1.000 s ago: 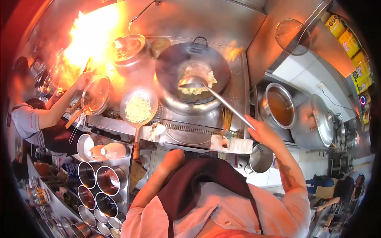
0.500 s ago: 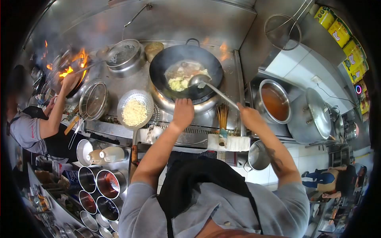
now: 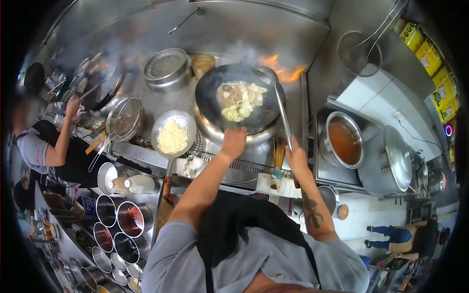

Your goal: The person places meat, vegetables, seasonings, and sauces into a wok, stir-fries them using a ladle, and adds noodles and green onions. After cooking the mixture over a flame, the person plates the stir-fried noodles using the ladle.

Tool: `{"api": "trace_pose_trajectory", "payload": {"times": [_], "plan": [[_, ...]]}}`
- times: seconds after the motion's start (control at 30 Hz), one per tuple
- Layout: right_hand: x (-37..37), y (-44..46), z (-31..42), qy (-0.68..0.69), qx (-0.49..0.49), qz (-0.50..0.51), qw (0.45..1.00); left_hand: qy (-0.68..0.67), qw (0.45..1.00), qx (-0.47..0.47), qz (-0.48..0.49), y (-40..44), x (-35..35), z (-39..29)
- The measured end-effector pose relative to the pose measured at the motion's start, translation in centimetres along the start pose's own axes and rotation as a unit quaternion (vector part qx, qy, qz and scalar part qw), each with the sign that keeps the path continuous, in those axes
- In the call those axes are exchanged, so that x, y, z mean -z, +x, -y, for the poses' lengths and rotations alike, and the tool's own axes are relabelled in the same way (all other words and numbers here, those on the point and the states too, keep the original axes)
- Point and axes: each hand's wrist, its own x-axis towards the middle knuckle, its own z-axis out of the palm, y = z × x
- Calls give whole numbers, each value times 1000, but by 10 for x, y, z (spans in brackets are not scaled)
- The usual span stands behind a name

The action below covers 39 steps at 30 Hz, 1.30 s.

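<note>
The left hand (image 3: 235,141) grips the near rim of the wok (image 3: 205,93), where the food (image 3: 242,100) lies; the right hand (image 3: 296,158) clasps the ladle (image 3: 280,102), its bowl over the wok's far side.

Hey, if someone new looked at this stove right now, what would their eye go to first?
Probably the orange flames flaring just beyond the wok's far right side. Next, the big dark wok of pale, chopped food, with the left hand at its near rim and a long ladle held over its right side by the right hand. Left of it, noodles sit in a perforated strainer.
</note>
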Motion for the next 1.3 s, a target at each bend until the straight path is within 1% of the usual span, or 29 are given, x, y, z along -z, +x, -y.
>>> {"api": "trace_pose_trajectory", "payload": {"times": [0.07, 0.13, 0.17, 0.27, 0.37, 0.47, 0.57, 0.67, 0.73, 0.77, 0.8, 0.83, 0.87, 0.93, 1.0, 1.07, 1.1, 1.13, 1.17, 1.2, 1.23, 1.27, 1.3], "plan": [[-19, -21, -21, -11, -82, 64, 995, 0, 999, 29, 27, -8, -8, -3], [-29, -15, -34, -23, -137, 114, 984, -19, 999, 31, 23, 4, -12, 1], [-33, -15, -41, -30, -108, 90, 990, -1, 998, 46, 43, 4, -11, -1], [-39, -25, -54, 75, -36, 14, 996, 1, 999, 30, 39, 0, -8, 1], [-28, -32, -50, 111, -66, 37, 991, 3, 996, 51, 78, 3, 5, -5], [-47, -34, -80, 90, -21, 25, 995, -13, 997, 51, 55, 1, 6, -4], [-40, -21, -86, 150, -93, 76, 981, -9, 994, 68, 81, 2, 4, -2], [-21, -20, -72, 319, -141, 119, 929, -49, 997, 55, 33, -1, -9, 6], [-4, -19, -43, 331, -178, 131, 918, -47, 996, 48, 54, -4, -18, 10], [14, -20, -19, 405, -183, 170, 880, -61, 992, 76, 82, -1, -17, 9], [27, -21, 5, 473, -189, 213, 834, -48, 997, 45, 45, -5, -3, 2], [32, -24, 23, 517, -204, 233, 798, -43, 998, 19, -29, -11, -1, -4], [34, -27, 37, 556, -223, 248, 762, -77, 993, 3, -90, -18, 3, -12], [33, -36, 61, 613, -203, 294, 704, -92, 978, -23, -185, -41, 27, -36], [23, -36, 85, 622, -172, 367, 670, -169, 968, -4, -184, -83, 38, -53], [14, -42, 117, 631, -137, 435, 628, -236, 969, 71, -22, -149, 34, -46], [7, -43, 136, 617, -140, 461, 622, -263, 957, 118, 34, -189, 22, -33], [-2, -44, 157, 607, -134, 500, 603, -274, 941, 191, 62, -232, 28, -22], [-12, -45, 180, 595, -129, 537, 584, -263, 925, 256, 94, -274, 49, -15], [-24, -46, 203, 582, -125, 573, 563, -245, 911, 318, 97, -325, 42, -2], [-37, -48, 228, 555, -110, 605, 560, -215, 906, 361, 46, -366, 60, -1], [-48, -50, 255, 528, -95, 636, 554, -181, 874, 448, 62, -403, 77, -2], [-59, -52, 283, 501, -79, 664, 548, -171, 847, 502, 26, -455, 68, 3]]}}
